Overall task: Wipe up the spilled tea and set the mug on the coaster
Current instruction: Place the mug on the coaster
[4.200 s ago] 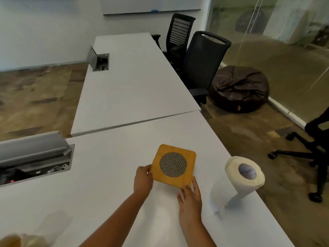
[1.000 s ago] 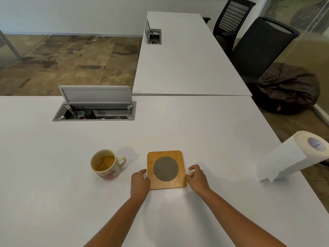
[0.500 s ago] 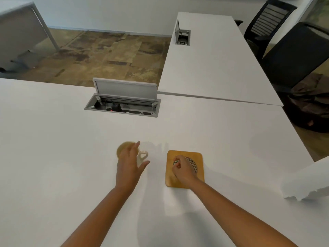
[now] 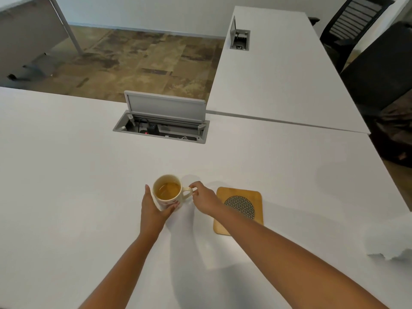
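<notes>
A cream mug [image 4: 169, 192] with a red pattern stands on the white table [image 4: 66, 186], with amber tea in it. My left hand [image 4: 153, 210] cups the mug's near and left side. My right hand [image 4: 204, 198] pinches the handle on the mug's right. A square bamboo coaster [image 4: 239, 209] with a round mesh centre lies flat just to the right of the mug, partly under my right forearm. I see no wet patch on the table.
An open cable box [image 4: 162, 124] with a raised grey lid sits in the table behind the mug. Torn white paper towel [image 4: 392, 241] shows at the right edge. A second table [image 4: 278, 70] and black chairs [image 4: 379, 70] lie beyond.
My right hand has left the coaster and taken the mug's handle. My left hand has closed around the mug's side. The view has tilted down and left.
</notes>
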{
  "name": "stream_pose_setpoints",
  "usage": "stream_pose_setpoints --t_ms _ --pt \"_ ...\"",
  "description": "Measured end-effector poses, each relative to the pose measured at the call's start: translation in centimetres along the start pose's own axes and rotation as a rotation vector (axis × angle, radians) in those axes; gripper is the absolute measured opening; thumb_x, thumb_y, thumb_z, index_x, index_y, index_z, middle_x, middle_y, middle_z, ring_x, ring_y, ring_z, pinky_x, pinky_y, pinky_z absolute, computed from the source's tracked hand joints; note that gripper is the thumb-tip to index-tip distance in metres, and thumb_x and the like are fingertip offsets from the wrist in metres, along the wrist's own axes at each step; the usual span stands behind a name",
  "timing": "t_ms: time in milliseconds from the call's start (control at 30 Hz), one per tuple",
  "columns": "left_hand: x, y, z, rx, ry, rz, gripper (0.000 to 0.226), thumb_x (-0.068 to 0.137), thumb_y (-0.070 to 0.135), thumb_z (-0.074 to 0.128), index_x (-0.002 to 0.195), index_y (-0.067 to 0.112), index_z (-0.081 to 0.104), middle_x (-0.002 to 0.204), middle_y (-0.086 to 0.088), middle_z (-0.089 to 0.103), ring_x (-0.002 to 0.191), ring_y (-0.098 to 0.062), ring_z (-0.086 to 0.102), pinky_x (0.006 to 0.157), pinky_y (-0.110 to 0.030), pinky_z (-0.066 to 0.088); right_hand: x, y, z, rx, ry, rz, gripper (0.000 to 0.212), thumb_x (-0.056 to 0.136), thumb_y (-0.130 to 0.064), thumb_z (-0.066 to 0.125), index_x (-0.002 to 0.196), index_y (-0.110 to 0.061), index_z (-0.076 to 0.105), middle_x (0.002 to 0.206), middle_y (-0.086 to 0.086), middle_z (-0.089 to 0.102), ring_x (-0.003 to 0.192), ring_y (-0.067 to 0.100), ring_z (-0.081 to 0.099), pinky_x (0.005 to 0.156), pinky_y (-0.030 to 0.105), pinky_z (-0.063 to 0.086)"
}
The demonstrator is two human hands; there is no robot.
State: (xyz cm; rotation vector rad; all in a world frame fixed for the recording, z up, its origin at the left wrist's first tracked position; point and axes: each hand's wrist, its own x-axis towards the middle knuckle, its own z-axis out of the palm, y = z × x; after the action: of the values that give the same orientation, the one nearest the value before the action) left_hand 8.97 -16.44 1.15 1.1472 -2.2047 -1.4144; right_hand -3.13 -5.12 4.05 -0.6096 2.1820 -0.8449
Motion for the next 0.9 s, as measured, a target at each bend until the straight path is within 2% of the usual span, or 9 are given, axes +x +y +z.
stream_pose_setpoints --t_ms 67,133,233,333,500,700,800,900 --pt "0.4 0.0 0.1 -0.049 -0.016 0.045 0.083 0.062 0.023 0.085 0.13 0.02 0.038 0.129 0.004 0.05 0.119 -0.022 0.049 0.088 -0.021 0.043 0.4 0.2 -0.1 0.038 -0.031 0.031 0.036 0.093 -0.008 0.029 0.125 -0.018 0.042 0.121 0.015 0.057 0.099 0.028 0.057 0.067 0.029 0.041" --pt "0.5 0.1 0.1 -0.116 -0.02 0.042 0.08 0.054 0.028 0.085 0.122 0.026 0.042 0.119 0.01 0.05 0.108 -0.014 0.051 0.08 -0.018 0.041 0.6 0.5 0.0 0.07 -0.055 0.046 0.032 0.095 -0.011 0.028 0.123 -0.018 0.042 0.119 0.015 0.057 0.105 0.03 0.059 0.071 0.03 0.041" --pt "0.5 -0.1 0.3 -0.193 -0.02 0.0 0.087 0.055 0.027 0.084 0.129 0.022 0.038 0.124 0.007 0.048 0.109 -0.013 0.05 0.086 -0.027 0.043 0.8 0.8 0.7 0.097 -0.095 0.023 0.03 0.098 -0.019 0.03 0.125 -0.018 0.042 0.119 0.015 0.057 0.108 0.031 0.059 0.077 0.033 0.042" --pt "0.5 -0.4 0.5 -0.172 -0.017 0.021 0.081 0.062 0.02 0.085 0.129 0.024 0.039 0.127 0.005 0.05 0.111 -0.014 0.051 0.087 -0.029 0.046 1.2 0.9 1.3 0.179 -0.109 0.005 0.028 0.098 -0.025 0.035 0.123 -0.017 0.043 0.113 0.01 0.056 0.107 0.026 0.057 0.089 0.037 0.044" --pt "0.5 0.4 0.4 -0.148 -0.009 0.012 0.074 0.053 0.04 0.078 0.117 0.039 0.043 0.113 0.015 0.055 0.105 -0.013 0.055 0.088 -0.036 0.049 1.5 1.1 1.5 0.431 -0.116 0.057 0.012 0.097 -0.023 0.041 0.105 -0.014 0.044 0.087 -0.001 0.052 0.09 0.02 0.053 0.08 0.031 0.045" --pt "-0.2 2.8 2.2 -0.152 0.022 0.094 0.067 0.061 0.031 0.084 0.114 0.04 0.044 0.107 0.017 0.057 0.099 -0.011 0.057 0.084 -0.034 0.051 0.6 1.2 -0.8 0.578 0.014 0.089 0.008 0.097 -0.018 0.043 0.103 -0.012 0.044 0.106 0.011 0.053 0.1 0.023 0.059 0.089 0.032 0.052" --pt "-0.8 4.5 4.0 -0.188 0.003 0.121 0.063 0.059 0.031 0.085 0.104 0.048 0.044 0.098 0.026 0.057 0.093 -0.004 0.058 0.079 -0.027 0.049 -0.6 2.1 -3.2 0.594 0.058 0.099 0.007 0.097 -0.016 0.044 0.102 -0.01 0.045 0.11 0.015 0.054 0.099 0.023 0.059 0.089 0.032 0.052" --pt "-1.7 6.0 5.9 -0.214 -0.062 0.143 0.061 0.058 0.03 0.086 0.099 0.051 0.046 0.097 0.026 0.059 0.091 0.005 0.057 0.077 -0.021 0.048 -2.3 3.9 -5.7 0.622 0.095 0.102 0.012 0.097 -0.016 0.046 0.104 -0.007 0.048 0.117 0.019 0.055 0.106 0.027 0.061 0.091 0.033 0.053"
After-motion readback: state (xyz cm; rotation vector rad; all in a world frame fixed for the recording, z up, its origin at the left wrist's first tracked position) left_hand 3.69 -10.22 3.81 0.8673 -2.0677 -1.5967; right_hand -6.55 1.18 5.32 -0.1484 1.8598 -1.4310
